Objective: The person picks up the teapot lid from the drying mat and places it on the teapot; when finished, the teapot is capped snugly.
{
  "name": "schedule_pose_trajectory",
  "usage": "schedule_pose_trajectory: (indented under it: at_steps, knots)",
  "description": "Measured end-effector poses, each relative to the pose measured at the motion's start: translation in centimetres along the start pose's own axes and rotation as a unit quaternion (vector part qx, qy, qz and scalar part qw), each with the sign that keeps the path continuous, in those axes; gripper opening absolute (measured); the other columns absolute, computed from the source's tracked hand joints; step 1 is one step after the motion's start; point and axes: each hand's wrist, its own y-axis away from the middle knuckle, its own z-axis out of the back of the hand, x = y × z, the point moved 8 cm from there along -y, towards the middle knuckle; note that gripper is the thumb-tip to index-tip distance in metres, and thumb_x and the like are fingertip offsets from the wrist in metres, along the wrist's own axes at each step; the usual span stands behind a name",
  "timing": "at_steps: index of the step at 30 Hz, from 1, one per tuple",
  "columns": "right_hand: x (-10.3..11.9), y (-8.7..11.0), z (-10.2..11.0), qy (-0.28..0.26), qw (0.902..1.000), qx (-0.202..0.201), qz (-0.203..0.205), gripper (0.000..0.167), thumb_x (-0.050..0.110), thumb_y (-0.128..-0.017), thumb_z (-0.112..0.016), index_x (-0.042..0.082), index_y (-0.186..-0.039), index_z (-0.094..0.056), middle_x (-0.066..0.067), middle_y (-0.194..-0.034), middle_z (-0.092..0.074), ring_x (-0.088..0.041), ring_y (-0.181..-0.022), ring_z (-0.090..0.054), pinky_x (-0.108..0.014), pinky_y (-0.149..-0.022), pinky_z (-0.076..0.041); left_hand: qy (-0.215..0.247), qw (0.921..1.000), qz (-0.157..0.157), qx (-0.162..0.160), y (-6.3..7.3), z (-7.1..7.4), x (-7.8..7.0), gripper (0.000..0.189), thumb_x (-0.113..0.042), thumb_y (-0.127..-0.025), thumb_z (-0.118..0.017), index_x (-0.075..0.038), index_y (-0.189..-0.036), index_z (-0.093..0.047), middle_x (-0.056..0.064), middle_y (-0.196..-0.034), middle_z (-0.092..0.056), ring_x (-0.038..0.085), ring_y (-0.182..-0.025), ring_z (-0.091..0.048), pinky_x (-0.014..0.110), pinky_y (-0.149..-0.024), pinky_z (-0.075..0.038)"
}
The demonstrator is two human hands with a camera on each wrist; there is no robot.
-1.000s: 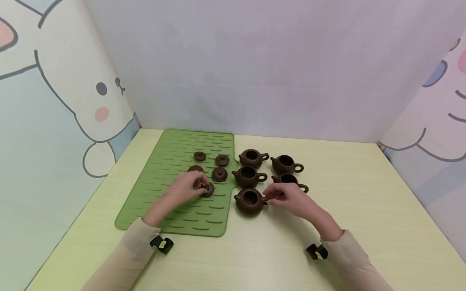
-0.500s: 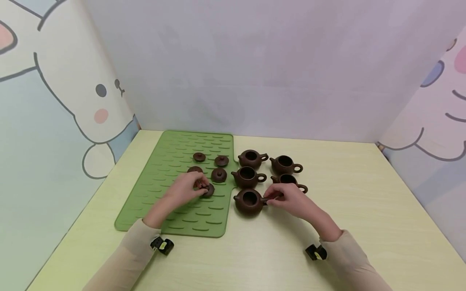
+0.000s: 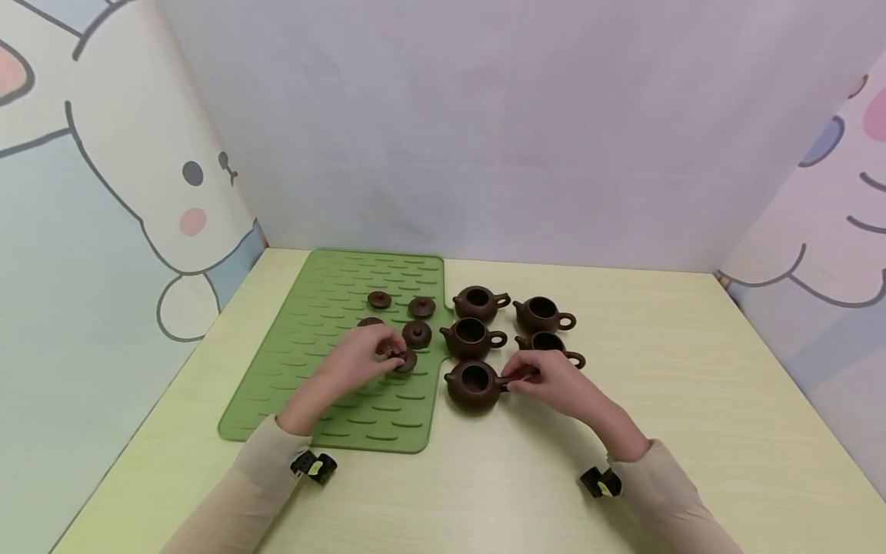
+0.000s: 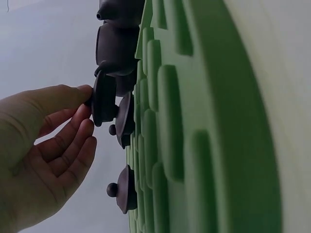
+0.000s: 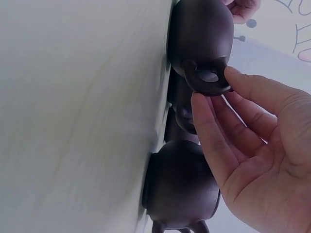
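Dark brown and small, a teapot lid is pinched at its knob by my left hand. The left wrist view shows this lid raised off the green mat, its disc seen edge-on. My right hand holds the handle of the nearest lidless teapot between thumb and fingers. In the right wrist view the fingertips meet the looped handle, and the teapot stands on the table with its spout to the left.
Several other lids, among them one lid close by, lie on the green mat. More lidless teapots, such as one teapot, stand right of the mat on the pale table. A wall rises behind.
My left hand has lifted the lid off the mat and moved it slightly to the right. The right hand and the teapot have stayed in place.
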Motion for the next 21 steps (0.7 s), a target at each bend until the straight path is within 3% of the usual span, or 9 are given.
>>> schedule_pose_trajectory:
  at_steps: [14,21]
  knots:
    - [0.2,0.0,0.1,0.006,1.0000,-0.003,0.003,0.010,0.011,-0.090,-0.073,0.015,-0.098,-0.071,0.004,-0.094,-0.073,-0.004,-0.088,-0.067,-0.023,-0.076,-0.057,0.033,0.9990,-0.029,-0.006,-0.5,0.3,-2.5,0.012,-0.016,-0.088,-0.077,-0.015,-0.098,-0.070,-0.004,-0.093,-0.070,0.010,-0.085,-0.064,0.027,-0.075,-0.056]
    - [0.3,0.1,0.1,0.006,1.0000,-0.002,0.002,0.010,0.011,-0.090,-0.072,0.016,-0.099,-0.071,0.005,-0.094,-0.072,-0.004,-0.088,-0.067,-0.024,-0.076,-0.057,0.056,0.9975,-0.042,-0.003,-0.8,0.2,-3.8,0.012,-0.014,-0.088,-0.076,-0.013,-0.098,-0.070,-0.002,-0.093,-0.071,0.009,-0.084,-0.065,0.034,-0.078,-0.059]
